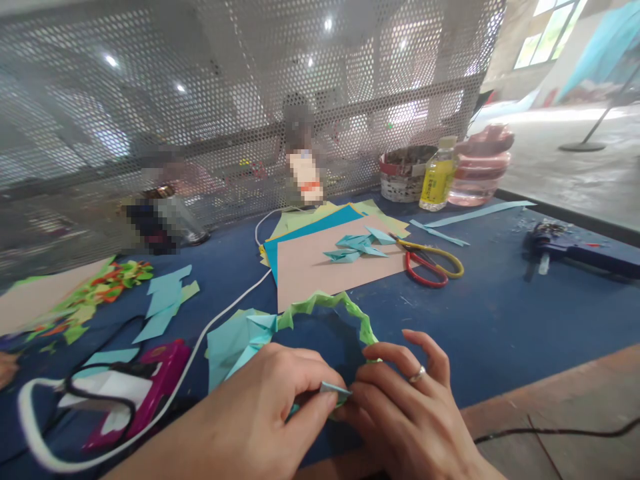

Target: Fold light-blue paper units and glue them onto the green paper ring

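Note:
My left hand (280, 393) pinches a small folded light-blue paper piece (334, 389) between thumb and fingertips at the near edge of the table. My right hand (405, 407), with a ring on one finger, meets it there, its fingers closed on the end of a green folded-paper ring (340, 303). That ring curves away over the blue table top (500, 313). More folded light-blue pieces (235, 337) lie just left of the ring.
Beyond lie a tan sheet (320, 263) carrying blue folded pieces (357, 245), red-and-yellow scissors (430, 263), a bottle (437, 175) and a blue glue gun (570, 250). A pink glue gun (150, 393) with a white cable and paper scraps (165, 300) lie left. Perforated metal screen behind.

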Action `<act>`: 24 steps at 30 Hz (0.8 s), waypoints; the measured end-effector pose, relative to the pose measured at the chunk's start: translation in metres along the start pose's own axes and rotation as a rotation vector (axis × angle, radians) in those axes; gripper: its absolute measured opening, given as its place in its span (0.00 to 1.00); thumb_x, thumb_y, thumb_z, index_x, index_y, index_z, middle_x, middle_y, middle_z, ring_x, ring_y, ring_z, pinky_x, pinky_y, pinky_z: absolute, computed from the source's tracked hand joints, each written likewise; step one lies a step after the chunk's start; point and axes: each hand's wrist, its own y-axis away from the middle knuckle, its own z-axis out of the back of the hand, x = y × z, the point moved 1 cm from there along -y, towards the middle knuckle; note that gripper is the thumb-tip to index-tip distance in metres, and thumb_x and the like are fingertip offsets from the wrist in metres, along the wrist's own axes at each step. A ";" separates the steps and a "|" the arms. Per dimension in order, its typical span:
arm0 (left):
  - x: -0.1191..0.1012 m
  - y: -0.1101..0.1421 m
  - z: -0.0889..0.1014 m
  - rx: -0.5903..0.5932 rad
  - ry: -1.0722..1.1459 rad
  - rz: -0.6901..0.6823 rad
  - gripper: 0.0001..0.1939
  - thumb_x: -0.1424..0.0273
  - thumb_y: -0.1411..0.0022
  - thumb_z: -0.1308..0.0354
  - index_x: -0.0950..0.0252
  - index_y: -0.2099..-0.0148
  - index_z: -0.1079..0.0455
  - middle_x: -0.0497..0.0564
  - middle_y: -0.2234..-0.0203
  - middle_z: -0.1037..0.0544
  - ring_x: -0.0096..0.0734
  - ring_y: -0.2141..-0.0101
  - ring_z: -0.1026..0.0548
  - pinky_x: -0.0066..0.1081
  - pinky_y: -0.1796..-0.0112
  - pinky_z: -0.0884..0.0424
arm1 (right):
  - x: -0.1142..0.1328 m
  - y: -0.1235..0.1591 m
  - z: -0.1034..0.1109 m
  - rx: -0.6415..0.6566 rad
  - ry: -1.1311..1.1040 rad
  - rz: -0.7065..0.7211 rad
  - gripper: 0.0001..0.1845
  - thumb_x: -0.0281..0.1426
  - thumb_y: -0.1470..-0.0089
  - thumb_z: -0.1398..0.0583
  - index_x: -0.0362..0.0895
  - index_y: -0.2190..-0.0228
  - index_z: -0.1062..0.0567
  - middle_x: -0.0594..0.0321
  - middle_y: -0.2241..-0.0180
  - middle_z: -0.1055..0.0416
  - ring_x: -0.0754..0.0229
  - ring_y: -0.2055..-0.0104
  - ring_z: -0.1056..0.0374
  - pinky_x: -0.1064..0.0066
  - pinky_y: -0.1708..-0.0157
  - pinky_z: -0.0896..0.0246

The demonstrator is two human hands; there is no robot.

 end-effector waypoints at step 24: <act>0.010 0.007 -0.001 0.031 -0.040 -0.064 0.13 0.69 0.31 0.50 0.55 0.58 0.23 0.43 0.63 0.17 0.31 0.59 0.22 0.22 0.67 0.32 | 0.001 -0.006 0.001 0.065 -0.039 -0.072 0.12 0.31 0.36 0.44 0.49 0.71 0.26 0.73 0.72 0.25 0.64 0.59 0.29 0.62 0.39 0.62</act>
